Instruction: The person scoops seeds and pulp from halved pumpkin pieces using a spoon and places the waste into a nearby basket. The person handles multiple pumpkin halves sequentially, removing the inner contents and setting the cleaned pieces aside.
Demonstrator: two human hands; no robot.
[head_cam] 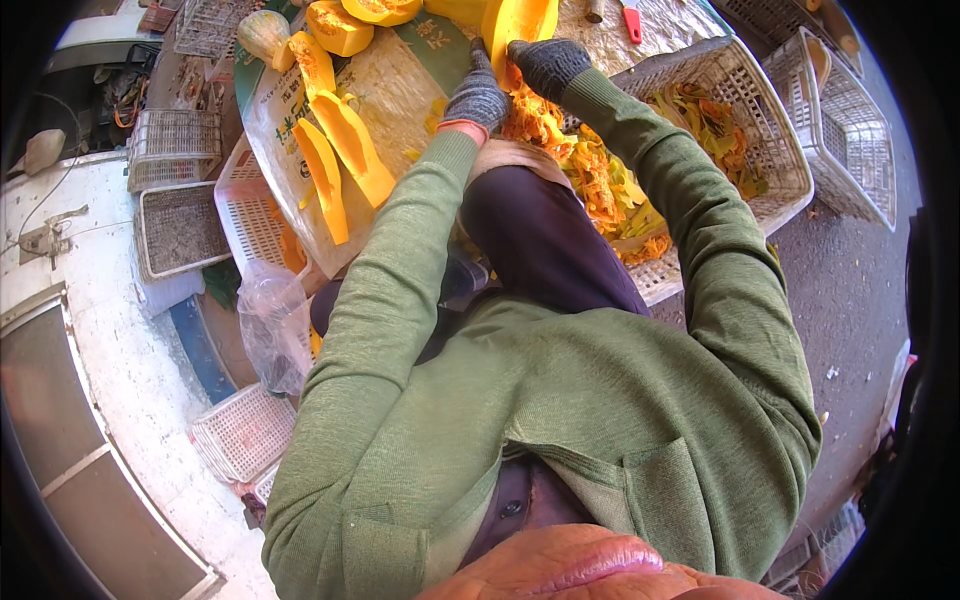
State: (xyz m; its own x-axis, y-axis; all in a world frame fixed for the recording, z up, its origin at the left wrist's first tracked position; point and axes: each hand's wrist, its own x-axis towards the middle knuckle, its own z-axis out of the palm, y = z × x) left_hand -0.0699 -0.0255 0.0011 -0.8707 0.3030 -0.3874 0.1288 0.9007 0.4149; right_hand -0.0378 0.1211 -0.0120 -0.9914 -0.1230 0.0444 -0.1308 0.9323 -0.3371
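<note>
A hollowed piece of peeled pumpkin (pixel 523 21) stands at the near edge of the sack-covered work surface (pixel 405 71). My left hand (pixel 478 96), in a grey knit glove, grips its lower left side with the thumb up. Against its lower right side is my right hand (pixel 551 67), in a darker glove with fingers curled; whether a tool is inside the fist is hidden. Stringy orange pulp (pixel 538 120) hangs below the hands, above a white plastic crate (pixel 780 127) holding peelings and pulp. Long peeled pumpkin slices (pixel 352 146) lie left of my left hand.
Cut pumpkin chunks (pixel 340 30) and a pale, rounded pumpkin (pixel 262 36) sit at the far left. A red-handled tool (pixel 633 25) and a wooden handle (pixel 595 10) lie at the far right. Plastic baskets (pixel 855 142) stand right; a clear plastic bag (pixel 274 322) hangs left.
</note>
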